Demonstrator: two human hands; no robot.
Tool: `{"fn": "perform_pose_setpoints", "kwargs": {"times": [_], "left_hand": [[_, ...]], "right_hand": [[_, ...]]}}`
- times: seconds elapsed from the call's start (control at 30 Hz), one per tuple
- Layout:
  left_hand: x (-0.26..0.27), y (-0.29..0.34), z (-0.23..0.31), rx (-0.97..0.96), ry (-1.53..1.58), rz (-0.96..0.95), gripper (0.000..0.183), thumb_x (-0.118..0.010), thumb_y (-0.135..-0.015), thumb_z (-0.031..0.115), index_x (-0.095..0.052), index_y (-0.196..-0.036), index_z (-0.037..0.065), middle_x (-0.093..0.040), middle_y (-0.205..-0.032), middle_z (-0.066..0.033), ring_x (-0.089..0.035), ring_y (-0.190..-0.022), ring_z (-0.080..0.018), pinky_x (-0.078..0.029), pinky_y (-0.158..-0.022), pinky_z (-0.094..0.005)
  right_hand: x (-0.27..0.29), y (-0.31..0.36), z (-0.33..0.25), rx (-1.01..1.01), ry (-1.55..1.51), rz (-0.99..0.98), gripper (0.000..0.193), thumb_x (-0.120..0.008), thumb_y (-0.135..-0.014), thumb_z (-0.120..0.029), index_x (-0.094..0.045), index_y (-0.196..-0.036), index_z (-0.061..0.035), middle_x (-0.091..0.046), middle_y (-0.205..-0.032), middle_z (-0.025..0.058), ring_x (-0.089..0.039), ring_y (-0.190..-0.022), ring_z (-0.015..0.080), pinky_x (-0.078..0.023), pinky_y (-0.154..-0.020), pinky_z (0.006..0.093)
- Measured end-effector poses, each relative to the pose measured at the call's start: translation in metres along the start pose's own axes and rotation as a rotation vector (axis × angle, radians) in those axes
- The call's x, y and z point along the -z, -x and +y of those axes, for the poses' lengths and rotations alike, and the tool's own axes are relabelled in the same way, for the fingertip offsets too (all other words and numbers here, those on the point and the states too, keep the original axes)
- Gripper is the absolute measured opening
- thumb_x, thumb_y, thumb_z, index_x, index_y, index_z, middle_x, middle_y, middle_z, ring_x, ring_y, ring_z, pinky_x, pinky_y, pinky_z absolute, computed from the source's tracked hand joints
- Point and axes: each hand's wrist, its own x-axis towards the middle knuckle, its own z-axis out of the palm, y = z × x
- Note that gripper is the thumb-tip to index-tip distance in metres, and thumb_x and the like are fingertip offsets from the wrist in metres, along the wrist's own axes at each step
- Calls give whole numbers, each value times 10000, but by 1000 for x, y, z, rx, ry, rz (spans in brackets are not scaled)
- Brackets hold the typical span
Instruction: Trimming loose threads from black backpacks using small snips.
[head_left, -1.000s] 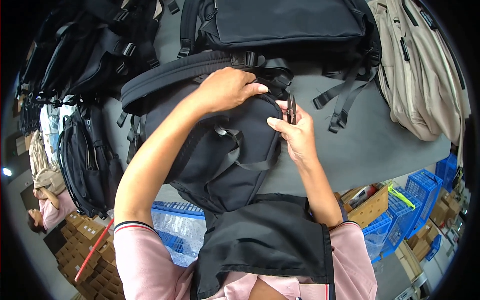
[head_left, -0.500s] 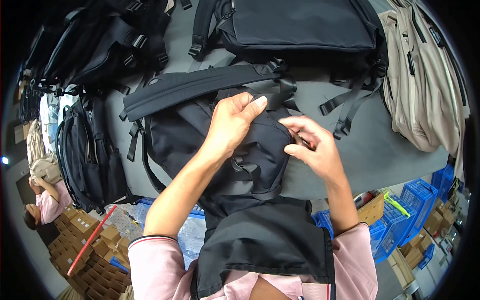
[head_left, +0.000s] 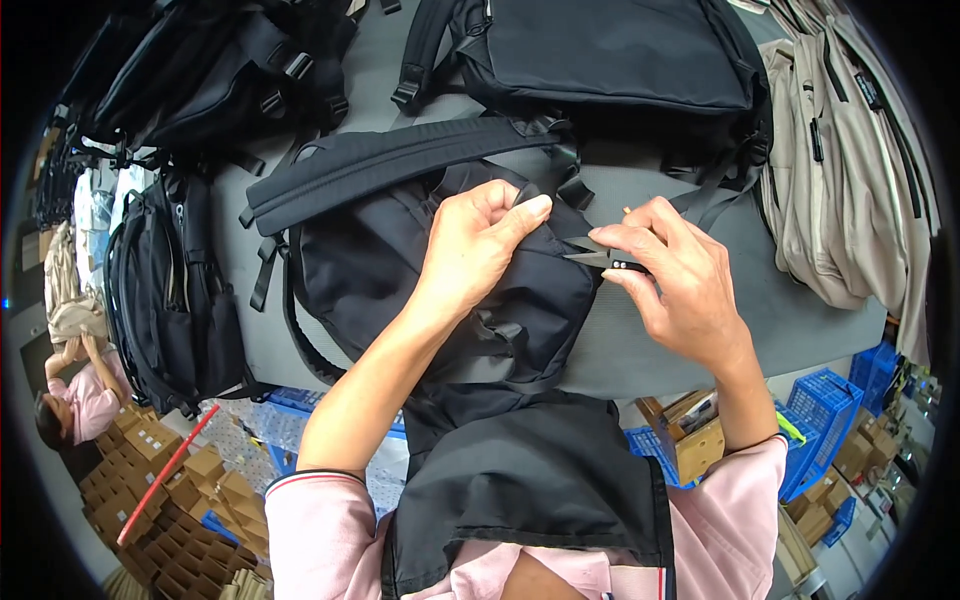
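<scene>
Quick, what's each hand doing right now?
Left hand: closed, pinching the black backpack.
Right hand: closed around small snips, blades apart.

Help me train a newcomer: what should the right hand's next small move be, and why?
Perhaps ease the snips leftward over the black backpack: the right hand holds them blades apart, tips aimed left, while the left hand pinches the backpack near those tips.

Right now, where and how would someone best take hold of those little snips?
Probably by the dark handle, coming from the right. The snips lie roughly sideways, their pointed blades spread toward the left, at the black backpack, so the handle end looks safer. The right hand holds them there, its fingers hiding part of the handle.
</scene>
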Motion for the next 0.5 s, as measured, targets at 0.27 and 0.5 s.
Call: {"fn": "perform_pose_setpoints", "kwargs": {"times": [0.27, 0.5], "left_hand": [[1, 0, 0, 5, 4, -4, 165, -650, -860, 160, -607, -796, 14, -611, -751, 6, -511, -679, -20, -410, -649, -165], [2, 1, -1, -9, -21, -1, 162, -654, -857, 160, -609, -794, 18, -602, -737, 19, -496, -665, -13, -400, -631, -163]], "right_hand": [[-1, -2, 1, 47, 56, 30, 362, -719, -631, -54, -617, -976, -91, -532, -860, 37, -554, -676, 205, -452, -609, 313], [-2, -6, 1, 89, 104, 26, 347, -716, -641, -58, -608, -971, -82, -528, -858, 46, -555, -677, 213, -448, -597, 318]]}}
